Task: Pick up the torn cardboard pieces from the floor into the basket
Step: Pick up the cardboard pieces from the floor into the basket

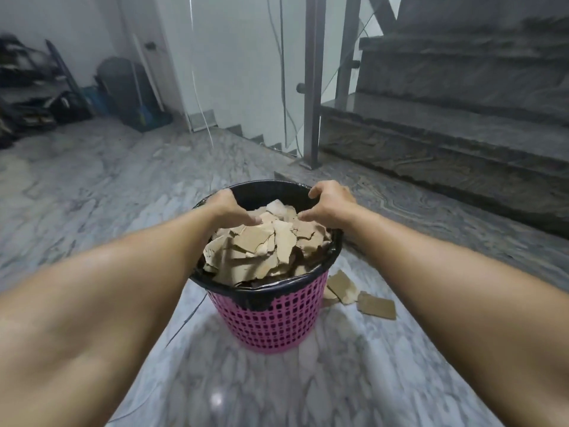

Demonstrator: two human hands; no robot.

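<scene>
Your left hand [229,208] and right hand [331,208] curl over the basket [271,315] rim, apart, thumbs touching the heaped cardboard pieces [268,248] between them.

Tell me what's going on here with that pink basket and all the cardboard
A person is bent over a pink basket lined with a black bag. The left hand and right hand are both down on the heap of torn cardboard pieces piled up to the rim, apparently pressing or dropping them in. A few cardboard scraps lie on the marble floor right of the basket, not yet picked up.
</scene>
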